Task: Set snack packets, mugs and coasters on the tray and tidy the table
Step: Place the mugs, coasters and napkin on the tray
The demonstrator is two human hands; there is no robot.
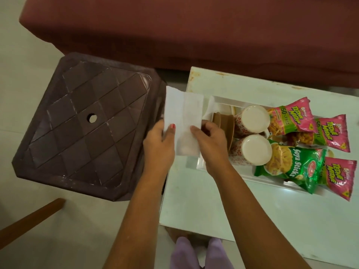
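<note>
Both hands pinch a white paper napkin (183, 107), which stands up and away from the fingertips over the near left end of the tray (219, 100). The left hand (158, 141) grips its left edge under the thumb, and the right hand (210, 145) nips its lower right corner between thumb and curled fingers.

Just behind the right fingers, partly hidden by them and by the napkin, brown coasters (221, 121) lean in the tray. Beyond these are two upturned mugs (254, 118), then the snack packets (293, 117), pink and green, whose ends overhang the tray's far rim. The tray sits on the white table (194, 200).

Outside the left fingers, close by, stands a brown plastic stool (81, 123). A maroon sofa (194, 32) lies well past the fingertips.
</note>
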